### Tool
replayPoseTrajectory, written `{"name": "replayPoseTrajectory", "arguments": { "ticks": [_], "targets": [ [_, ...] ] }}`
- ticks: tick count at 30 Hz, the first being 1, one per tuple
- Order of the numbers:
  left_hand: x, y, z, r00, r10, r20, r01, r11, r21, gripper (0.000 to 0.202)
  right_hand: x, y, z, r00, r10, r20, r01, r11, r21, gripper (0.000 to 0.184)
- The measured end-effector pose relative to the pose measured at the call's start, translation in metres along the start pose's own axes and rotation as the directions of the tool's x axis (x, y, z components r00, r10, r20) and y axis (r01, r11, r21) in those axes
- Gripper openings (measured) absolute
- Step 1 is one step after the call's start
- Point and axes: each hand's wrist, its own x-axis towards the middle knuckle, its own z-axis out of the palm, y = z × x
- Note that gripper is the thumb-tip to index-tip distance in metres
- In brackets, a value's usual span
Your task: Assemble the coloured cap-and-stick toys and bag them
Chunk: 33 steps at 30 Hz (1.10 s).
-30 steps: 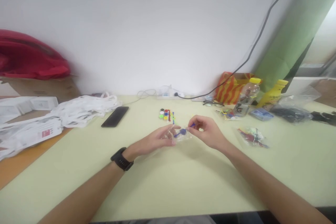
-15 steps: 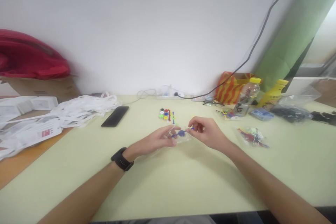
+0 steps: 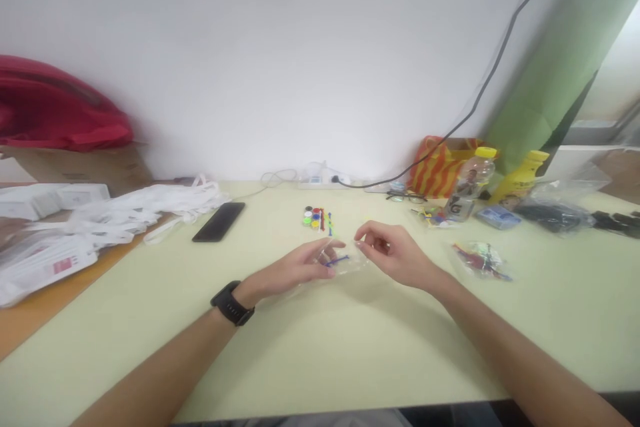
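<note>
Flat, slab-like black phone (image 3: 219, 222), toward the back edge of the counter (image 3: 300, 347). Left hand (image 3: 300, 263), thumb and curled fingers holding a crinkled, transparent bag (image 3: 356, 263). Small round discs (image 3: 316, 218), nearer the back edge. Slim blue rod (image 3: 337, 260), within the bag, mid-counter. Right hand (image 3: 397, 257), fingertips pinching the bag's rim. Limp, clear packet (image 3: 481, 259) of coloured pieces, counter's right half.

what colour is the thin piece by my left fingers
Blue; the piece shows best in the head view, the only one.
</note>
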Motion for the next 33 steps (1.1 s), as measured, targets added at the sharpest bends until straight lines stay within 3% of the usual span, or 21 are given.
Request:
{"name": "replayPoseTrajectory", "arguments": {
  "ticks": [6, 10, 12, 15, 26, 33],
  "targets": [
    [0.0, -0.003, -0.003, 0.997, -0.076, -0.033, 0.074, 0.996, -0.04, 0.06, 0.005, 0.029, -0.027, 0.993, 0.003, -0.121, -0.027, 0.981, -0.194, 0.012],
    [0.001, -0.005, -0.004, 0.997, -0.062, -0.045, 0.062, 0.998, 0.002, 0.061, 0.006, 0.073, -0.057, 0.982, 0.118, -0.148, -0.178, 0.842, -0.509, 0.012],
    [0.001, -0.005, -0.004, 0.997, -0.05, -0.051, 0.052, 0.998, 0.046, 0.061, 0.004, 0.091, -0.068, 0.971, 0.216, -0.104, -0.237, 0.789, -0.567, 0.013],
    [0.0, -0.004, -0.004, 0.998, -0.037, -0.049, 0.041, 0.995, 0.092, 0.06, 0.0, 0.105, -0.077, 0.946, 0.32, 0.045, -0.234, 0.775, -0.587, 0.014],
    [0.0, -0.005, -0.004, 0.999, -0.018, -0.044, 0.024, 0.992, 0.128, 0.061, 0.0, 0.106, -0.069, 0.948, 0.31, 0.075, -0.237, 0.842, -0.485, 0.008],
    [0.001, -0.007, -0.004, 1.0, 0.0, -0.029, 0.004, 0.99, 0.138, 0.06, 0.009, 0.114, -0.053, 0.98, 0.198, -0.008, -0.174, 0.839, -0.516, 0.027]
  ]
}}
